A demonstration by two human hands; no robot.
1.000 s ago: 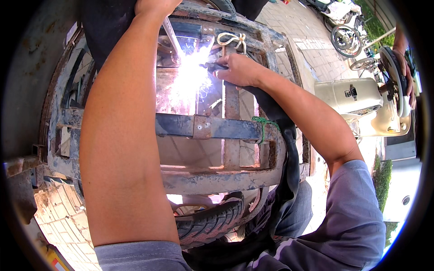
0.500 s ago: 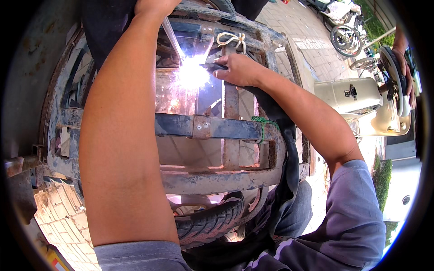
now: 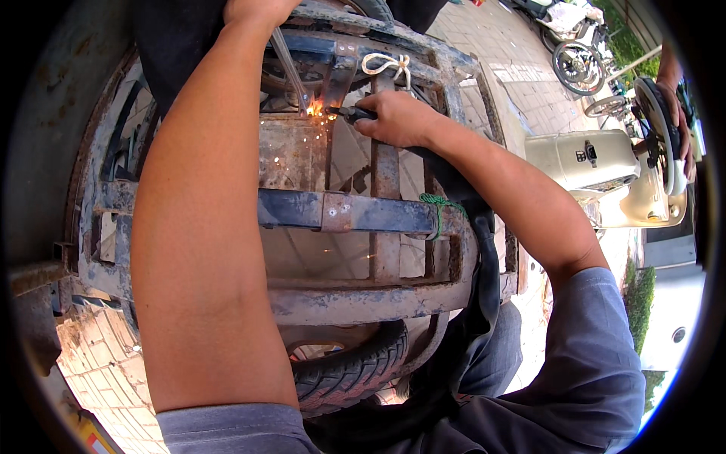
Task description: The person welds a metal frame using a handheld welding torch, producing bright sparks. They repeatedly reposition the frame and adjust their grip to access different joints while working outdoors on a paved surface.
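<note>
My left hand (image 3: 261,10), partly cut off by the upper edge, is closed around a slim grey metal bar (image 3: 290,72) that slants down to a small cluster of orange sparks (image 3: 318,109). From the right, my right hand (image 3: 401,119) grips a black welding electrode holder (image 3: 353,113), its tip at the sparks. Both tools meet over a rusty, blue-painted metal frame (image 3: 363,301) beside a flat metal plate (image 3: 291,155). Below my right hand, a broad black strip (image 3: 484,265) hangs over the frame.
White cord (image 3: 387,65) and green string (image 3: 437,208) are tied to the frame. Under its near side lies a tyre (image 3: 355,371). At right stands a cream scooter (image 3: 582,163), another person's hand (image 3: 684,132) near its round rim. Motorbikes (image 3: 578,66) stand farther back.
The bright white-violet arc has shrunk to a few orange sparks, uncovering the bar's end and the tool tip. My hands and arms have hardly moved.
</note>
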